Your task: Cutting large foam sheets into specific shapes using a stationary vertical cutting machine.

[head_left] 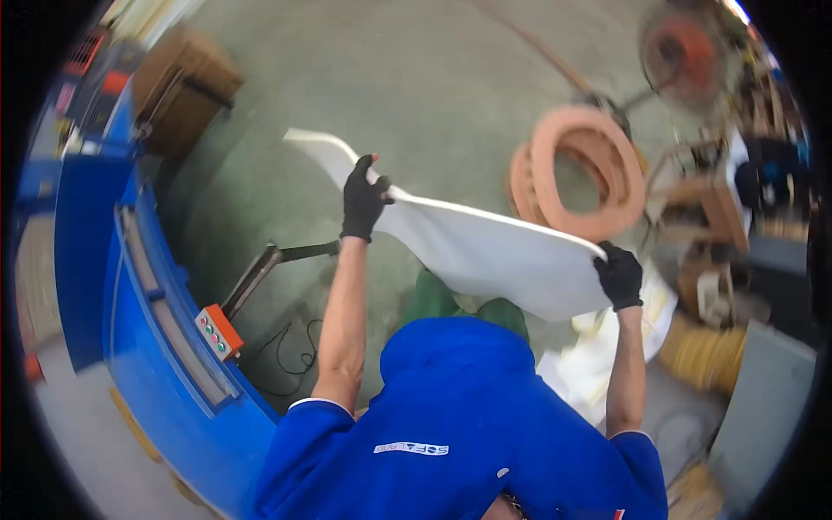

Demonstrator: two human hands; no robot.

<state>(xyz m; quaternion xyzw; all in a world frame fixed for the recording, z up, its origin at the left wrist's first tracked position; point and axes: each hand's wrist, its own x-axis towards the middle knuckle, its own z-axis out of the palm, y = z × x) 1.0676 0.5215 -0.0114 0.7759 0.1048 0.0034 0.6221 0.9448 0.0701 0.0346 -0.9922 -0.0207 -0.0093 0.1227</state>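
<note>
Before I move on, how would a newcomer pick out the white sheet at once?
From the blue shirt at bottom centre, look up to the black-gloved left hand and right hand. The white sheet spans them, its curved end extending beyond the left hand. Unlike the crumpled white material below the right hand in the picture, it is one long, smooth piece.

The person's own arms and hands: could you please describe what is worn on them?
The left hand and right hand wear black gloves, ending around the wrists. The forearms are bare, below short blue sleeves with thin white edging.
</note>
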